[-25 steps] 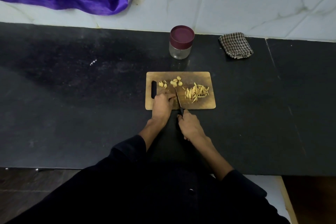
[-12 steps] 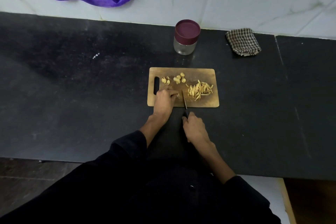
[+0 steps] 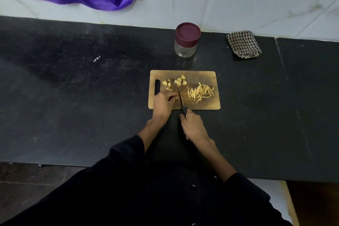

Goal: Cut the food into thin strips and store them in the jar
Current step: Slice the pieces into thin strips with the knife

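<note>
Rectangular wooden cutting board (image 3: 201, 105) with a slot handle sits on a matte black speckled counter (image 3: 73, 97). Left hand (image 3: 163, 102) has curled fingers pinning a pale food piece on the board's near-left part. Right hand (image 3: 194, 127) is wrapped round the dark handle of a knife (image 3: 181, 98), blade just right of the left fingertips. Thin yellow strips (image 3: 200, 92) are piled right of the blade; chunks (image 3: 176, 82) lie far-left. Clear jar (image 3: 186, 40), maroon lid on, stands beyond the board.

I can read no text, label, brand or number anywhere here. The jar (image 3: 186, 41) carries no legible label on its lid or glass, and the small white mark on the countertop (image 3: 73, 97) is too blurred to make out.
</note>
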Action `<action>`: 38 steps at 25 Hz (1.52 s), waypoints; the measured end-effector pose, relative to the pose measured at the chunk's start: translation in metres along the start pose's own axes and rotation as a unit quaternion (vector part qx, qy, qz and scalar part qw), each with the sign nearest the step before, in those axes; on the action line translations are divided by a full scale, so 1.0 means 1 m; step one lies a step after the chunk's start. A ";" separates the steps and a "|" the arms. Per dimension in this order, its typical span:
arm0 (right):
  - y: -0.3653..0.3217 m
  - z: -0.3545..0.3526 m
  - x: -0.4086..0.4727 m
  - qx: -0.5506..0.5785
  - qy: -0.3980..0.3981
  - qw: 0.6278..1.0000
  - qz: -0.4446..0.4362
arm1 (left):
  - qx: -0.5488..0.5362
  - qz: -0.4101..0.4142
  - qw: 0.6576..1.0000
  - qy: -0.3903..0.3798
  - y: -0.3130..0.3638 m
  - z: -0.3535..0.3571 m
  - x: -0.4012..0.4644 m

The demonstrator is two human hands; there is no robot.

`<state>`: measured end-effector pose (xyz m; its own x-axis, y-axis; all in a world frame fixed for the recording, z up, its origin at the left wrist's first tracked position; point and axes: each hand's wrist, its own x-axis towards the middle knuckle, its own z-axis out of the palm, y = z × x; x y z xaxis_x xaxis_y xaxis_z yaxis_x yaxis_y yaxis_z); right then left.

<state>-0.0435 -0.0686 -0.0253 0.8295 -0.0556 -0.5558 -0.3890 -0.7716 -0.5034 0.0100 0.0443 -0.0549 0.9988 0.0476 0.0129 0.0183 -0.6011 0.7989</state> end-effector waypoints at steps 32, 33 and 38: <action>0.005 0.006 -0.013 -0.022 -0.035 0.999 0.007 | -0.110 -0.087 0.990 0.011 -0.003 -0.004 0.002; 0.005 0.008 -0.014 -0.029 -0.040 0.999 0.006 | -0.114 -0.094 0.989 0.017 -0.004 -0.003 0.002; 0.016 -0.006 -0.005 -0.032 0.005 0.999 0.040 | -0.104 -0.091 0.989 0.042 -0.008 0.003 -0.002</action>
<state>-0.0516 -0.0847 -0.0264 0.8001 -0.1251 -0.5866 -0.4287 -0.8033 -0.4134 0.0083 0.0471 -0.0630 0.9723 0.2109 -0.1007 0.1796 -0.3988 0.8993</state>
